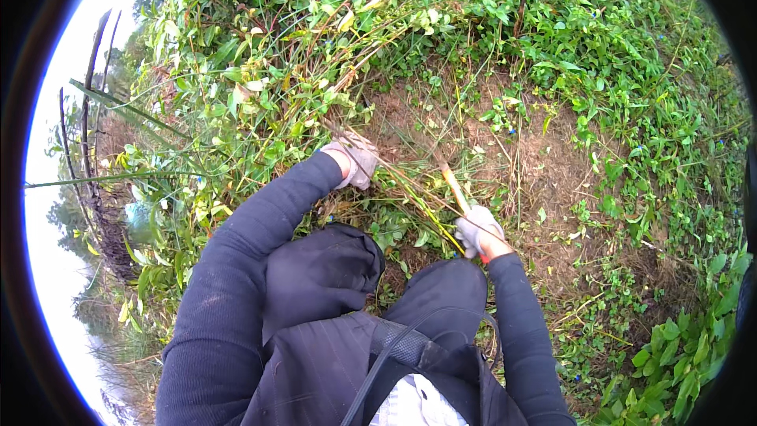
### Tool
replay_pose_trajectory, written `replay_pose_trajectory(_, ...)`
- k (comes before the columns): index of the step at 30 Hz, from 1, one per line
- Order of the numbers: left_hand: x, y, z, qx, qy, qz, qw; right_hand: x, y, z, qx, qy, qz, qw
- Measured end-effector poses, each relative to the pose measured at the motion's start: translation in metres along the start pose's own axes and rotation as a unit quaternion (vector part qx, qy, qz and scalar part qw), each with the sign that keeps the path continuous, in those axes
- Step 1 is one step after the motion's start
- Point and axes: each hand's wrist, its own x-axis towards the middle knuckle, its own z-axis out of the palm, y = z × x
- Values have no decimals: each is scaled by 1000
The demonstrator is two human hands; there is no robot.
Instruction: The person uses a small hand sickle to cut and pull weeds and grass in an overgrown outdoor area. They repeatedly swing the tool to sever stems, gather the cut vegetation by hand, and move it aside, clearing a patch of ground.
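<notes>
My left hand [356, 160], in a pale work glove, is closed around a bunch of thin plant stems [414, 192]. Their lower ends slant down past my right wrist, and leafy tops fan out above the glove. My right hand [480, 231], also gloved, grips the light wooden handle [455, 186] of a hand tool, probably a sickle. A bit of red shows at the handle's butt by my wrist. The tool's metal head points away from me, low over the cut grass, and is too blurred to make out its shape.
Dense green weeds [591, 29] cover the ground ahead and to the right. Bare brown soil [550, 171] with cut stalks lies right of centre. Dark upright sticks [89, 106] stand at the left. My bent knees [325, 272] are close below my hands.
</notes>
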Motion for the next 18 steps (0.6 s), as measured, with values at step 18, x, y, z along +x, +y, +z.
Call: replay_pose_trajectory(18,-36,-23,-36,-22,89,-72,993,-117,96,-127,147,191,-5,971)
